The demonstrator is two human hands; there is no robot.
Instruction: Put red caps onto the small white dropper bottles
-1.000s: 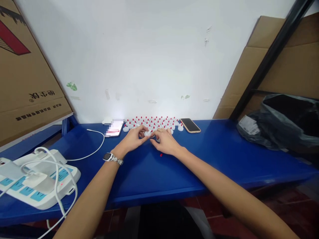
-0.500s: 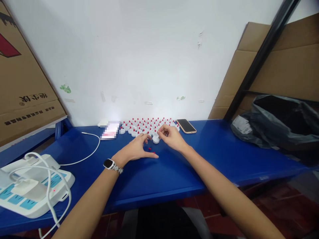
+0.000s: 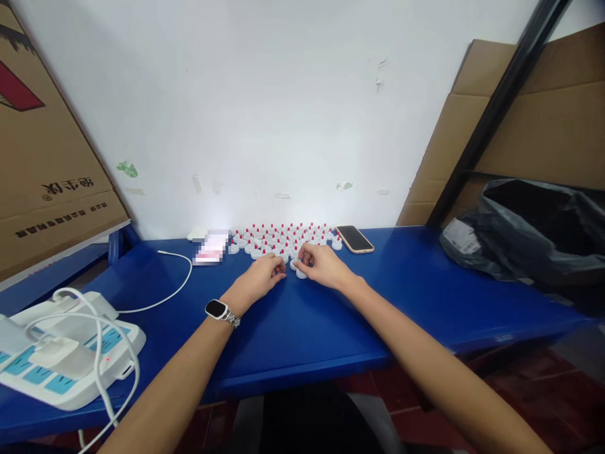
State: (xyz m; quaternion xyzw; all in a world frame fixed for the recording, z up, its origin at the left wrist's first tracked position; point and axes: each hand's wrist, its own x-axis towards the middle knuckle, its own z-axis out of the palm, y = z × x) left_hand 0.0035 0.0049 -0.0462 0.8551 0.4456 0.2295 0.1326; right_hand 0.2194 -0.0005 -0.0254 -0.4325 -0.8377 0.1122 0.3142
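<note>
My left hand is closed, its fingertips drawn together just left of the white caps; what it holds, if anything, is hidden. On that wrist sits a watch. My right hand pinches a round white cap at the front of the group, and its fingers cover the cap's upper part. Beyond both hands stand several white caps with red tips, upright and close together along the wall.
A phone lies right of the caps, and a blurred pink-and-white item lies left. A power strip with white cables is at the left of the blue table. Cardboard boxes and a dark plastic bag flank it.
My left thumb and fingers have come together from a wide spread. The small red pieces that lay beside that hand are out of sight. My right hand has come slightly nearer with the cap.
</note>
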